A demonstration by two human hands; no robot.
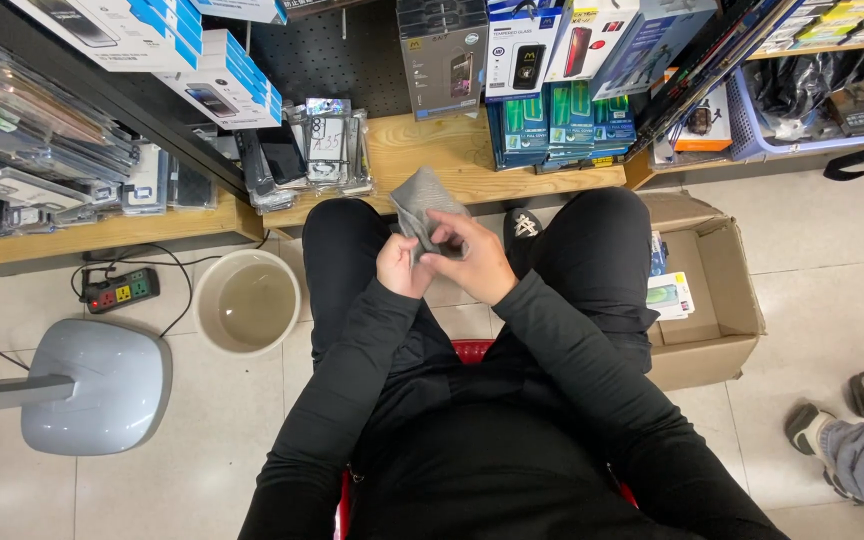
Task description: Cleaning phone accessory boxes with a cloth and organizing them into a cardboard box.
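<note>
Left hand (398,266) and right hand (476,262) both grip a flat grey pouch (420,203), slightly crumpled and tilted up over the lap, fingers closed on its lower edge.

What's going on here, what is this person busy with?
A person in black sits on a red stool among shelves of boxed phone accessories. Both hands hold a flat grey pouch above the lap: the left hand grips its lower edge, and the right hand pinches it from the side. A pale bucket and a power strip sit on the floor to the left, an open cardboard box to the right.
</note>
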